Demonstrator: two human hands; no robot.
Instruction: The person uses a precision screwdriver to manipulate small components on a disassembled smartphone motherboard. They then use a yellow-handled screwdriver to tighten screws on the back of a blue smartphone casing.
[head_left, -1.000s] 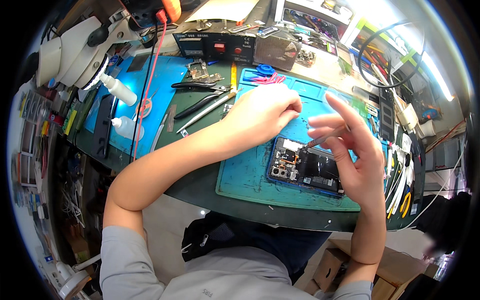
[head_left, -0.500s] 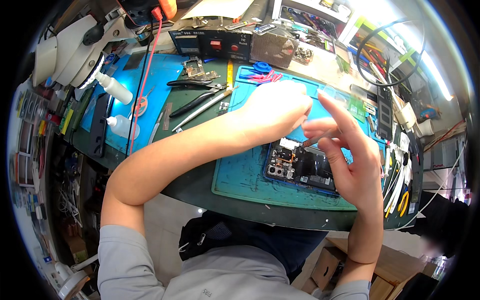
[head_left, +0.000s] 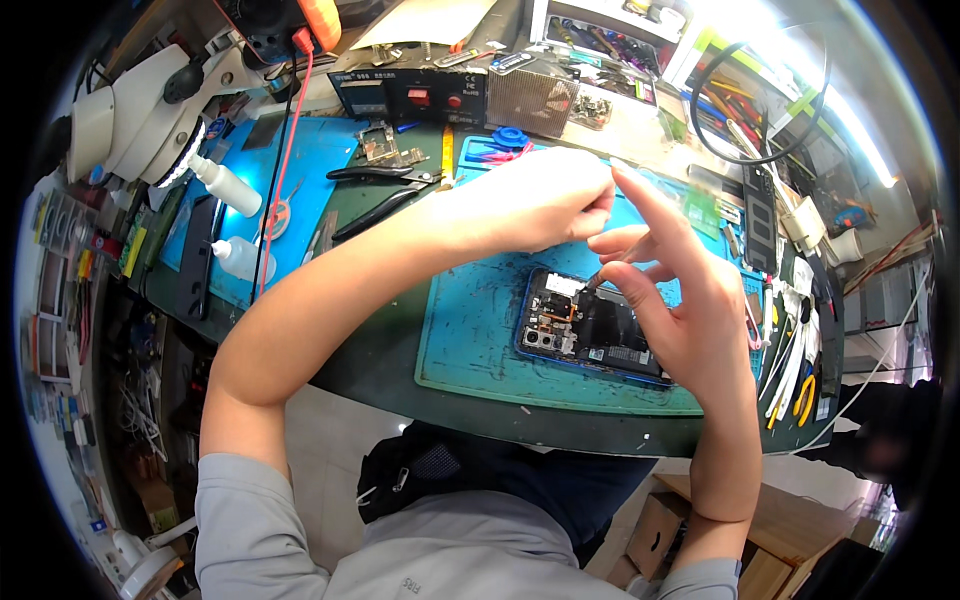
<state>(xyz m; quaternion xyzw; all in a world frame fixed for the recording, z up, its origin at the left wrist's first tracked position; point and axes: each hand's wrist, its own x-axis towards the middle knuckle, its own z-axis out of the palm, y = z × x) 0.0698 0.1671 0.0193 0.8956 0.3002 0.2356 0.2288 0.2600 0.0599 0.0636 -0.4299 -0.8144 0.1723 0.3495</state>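
Observation:
An opened phone (head_left: 600, 345) lies on the blue-green mat (head_left: 470, 350), its back off, showing a black battery, two round camera modules and copper-coloured parts. Over its far edge my left hand (head_left: 555, 205) is closed, fingers curled; whatever it may hold is hidden. My right hand (head_left: 700, 300) hovers above the phone's right part, index finger stretched up beside the left fist. Between its thumb and bent fingers is a thin tool (head_left: 593, 281), mostly hidden, its tip at the phone's upper edge. I cannot make out the tool's kind.
Cutters (head_left: 385, 200) and pink-handled tools (head_left: 500, 152) lie beyond my left forearm. A black power unit (head_left: 420, 95) stands at the back. White bottles (head_left: 228, 187) and a microscope (head_left: 140, 110) are at left. Yellow-handled pliers (head_left: 805, 400) and several tools lie at right.
The whole bench has shifted slightly left in view. My right hand's fingers have drawn closer to the left fist, and the thin tool's tip sits at the phone's upper edge.

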